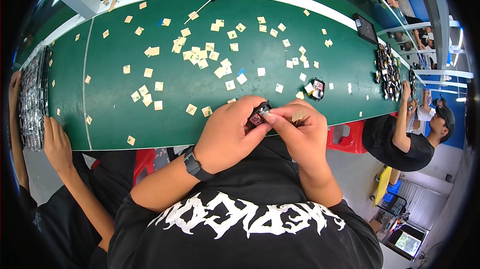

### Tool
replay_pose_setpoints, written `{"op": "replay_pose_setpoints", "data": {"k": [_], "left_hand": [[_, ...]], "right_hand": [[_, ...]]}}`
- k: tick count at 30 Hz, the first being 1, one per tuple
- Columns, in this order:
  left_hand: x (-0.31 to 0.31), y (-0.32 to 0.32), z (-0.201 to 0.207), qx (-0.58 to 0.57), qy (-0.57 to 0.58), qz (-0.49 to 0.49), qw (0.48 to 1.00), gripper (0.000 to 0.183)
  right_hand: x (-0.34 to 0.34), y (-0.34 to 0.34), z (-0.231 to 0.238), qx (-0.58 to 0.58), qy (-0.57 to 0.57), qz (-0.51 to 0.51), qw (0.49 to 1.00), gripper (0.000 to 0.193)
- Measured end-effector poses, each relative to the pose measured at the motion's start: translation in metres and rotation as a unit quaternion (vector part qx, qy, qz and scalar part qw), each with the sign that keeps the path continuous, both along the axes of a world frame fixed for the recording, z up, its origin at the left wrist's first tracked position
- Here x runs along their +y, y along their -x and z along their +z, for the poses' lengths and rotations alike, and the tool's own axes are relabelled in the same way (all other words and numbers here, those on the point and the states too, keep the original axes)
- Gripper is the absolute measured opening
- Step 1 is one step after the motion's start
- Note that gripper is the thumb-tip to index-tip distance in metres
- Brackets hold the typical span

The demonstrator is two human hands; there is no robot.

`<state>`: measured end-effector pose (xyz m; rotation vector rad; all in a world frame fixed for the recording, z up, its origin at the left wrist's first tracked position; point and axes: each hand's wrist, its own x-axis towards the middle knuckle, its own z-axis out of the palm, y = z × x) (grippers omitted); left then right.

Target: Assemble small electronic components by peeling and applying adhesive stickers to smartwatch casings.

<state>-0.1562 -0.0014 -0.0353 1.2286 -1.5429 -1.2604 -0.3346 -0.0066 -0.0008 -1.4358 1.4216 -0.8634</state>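
My left hand (227,126), with a dark watch (195,164) at its wrist, is closed around a small black device (256,119) with a reddish inner part. Thumb and forefinger of my right hand (307,131) pinch together at the device's right end, over a small pale, shiny bit. What that bit is, I cannot make out. Lodged among the right hand's fingers is a beige paper square (298,115). Just beyond the right hand, a similar black device (318,89) lies on the green table (165,81), with pale squares at its left side.
Many beige paper squares (202,54) are scattered over the table. A screwdriver (210,1) lies at the far edge. At the right end is a pile of black devices (389,71), with a co-worker (405,139) beside it. Another person's hand (57,141) rests near bagged items (34,101) at left.
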Motion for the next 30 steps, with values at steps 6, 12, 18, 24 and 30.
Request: {"op": "replay_pose_setpoints", "data": {"k": [6, 12, 18, 24, 30], "left_hand": [[-0.003, -0.006, -0.001, 0.053, -0.053, -0.036, 0.997, 0.029], [-0.001, -0.007, -0.006, 0.104, -0.074, -0.038, 0.991, 0.035], [-0.003, -0.012, -0.009, 0.185, -0.081, -0.055, 0.978, 0.039], [-0.004, -0.014, -0.005, 0.279, -0.159, -0.062, 0.945, 0.037], [-0.006, -0.014, -0.003, 0.374, -0.190, -0.030, 0.907, 0.029]], "right_hand": [[0.001, -0.007, -0.002, 0.048, 0.081, -0.022, 0.995, 0.008], [0.003, -0.010, -0.015, 0.090, 0.257, 0.025, 0.962, 0.017], [0.006, -0.010, -0.013, 0.189, 0.312, 0.095, 0.926, 0.033], [0.007, -0.001, 0.006, 0.246, 0.251, 0.165, 0.922, 0.037], [0.003, 0.029, 0.019, 0.055, 0.155, 0.104, 0.981, 0.041]]}}
